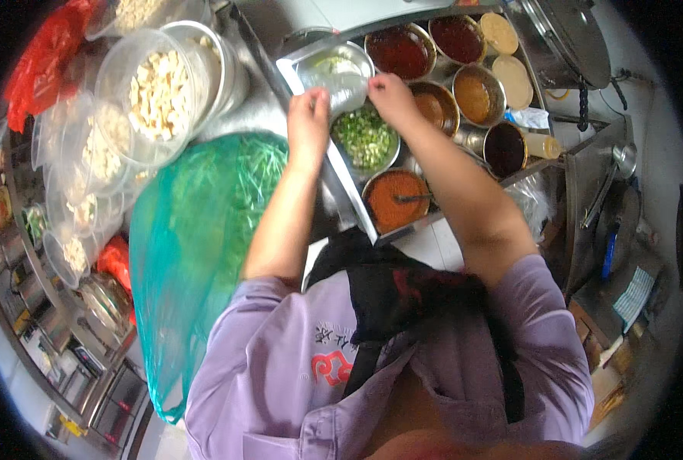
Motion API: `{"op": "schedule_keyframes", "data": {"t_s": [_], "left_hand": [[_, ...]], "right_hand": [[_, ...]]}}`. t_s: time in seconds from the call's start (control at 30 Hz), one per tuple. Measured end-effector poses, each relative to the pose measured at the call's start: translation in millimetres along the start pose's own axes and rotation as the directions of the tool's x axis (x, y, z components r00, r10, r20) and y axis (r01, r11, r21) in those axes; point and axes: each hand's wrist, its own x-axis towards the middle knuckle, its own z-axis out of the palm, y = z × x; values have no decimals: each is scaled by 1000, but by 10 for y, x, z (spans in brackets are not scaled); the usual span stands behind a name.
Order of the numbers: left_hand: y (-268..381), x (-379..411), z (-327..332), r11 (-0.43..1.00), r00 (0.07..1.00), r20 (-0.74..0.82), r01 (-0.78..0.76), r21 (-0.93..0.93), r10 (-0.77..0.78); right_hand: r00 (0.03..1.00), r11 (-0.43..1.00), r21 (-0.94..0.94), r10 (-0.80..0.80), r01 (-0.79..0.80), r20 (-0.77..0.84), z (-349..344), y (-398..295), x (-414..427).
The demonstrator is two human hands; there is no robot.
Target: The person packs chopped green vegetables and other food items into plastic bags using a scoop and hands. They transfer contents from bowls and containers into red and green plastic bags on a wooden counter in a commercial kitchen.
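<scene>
My left hand (309, 118) and my right hand (391, 99) pinch the two sides of a piece of clear plastic, a film or thin bag (344, 89). It hangs over the near side of a metal bowl (332, 57) with pale liquid and green bits. Just below the plastic is a bowl of chopped green onion (365, 138). Nearer to me, a bowl of orange-red powder or sauce (397, 200) has a spoon in it. A bowl of brown sauce (433, 109) lies beyond my right wrist. The fingertips are slightly blurred.
Bowls of dark red sauce (400, 52) and a bowl of orange-brown sauce (479, 95) share the metal-edged tray (355, 204). At left stand clear tubs of pale chopped pieces (160, 95) and a large green plastic bag (203, 230) of leafy greens. A lidded pot (571, 43) stands at upper right.
</scene>
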Motion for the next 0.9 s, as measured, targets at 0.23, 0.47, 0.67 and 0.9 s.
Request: {"op": "schedule_keyframes", "data": {"t_s": [0.23, 0.47, 0.67, 0.9], "left_hand": [[569, 4, -176, 882, 928, 54, -368, 295, 369], [140, 578, 7, 749, 868, 221, -496, 439, 445], [-60, 541, -147, 964, 976, 42, -218, 155, 214], [67, 458, -310, 991, 992, -10, -126, 34, 127]], "right_hand": [[990, 965, 229, -108, 127, -95, 42, 14, 90], [998, 901, 430, 67, -59, -4, -69, -227, 304], [995, 947, 307, 68, -89, 78, -16, 177, 343], [992, 990, 126, -74, 62, 99, 238, -115, 406]]}}
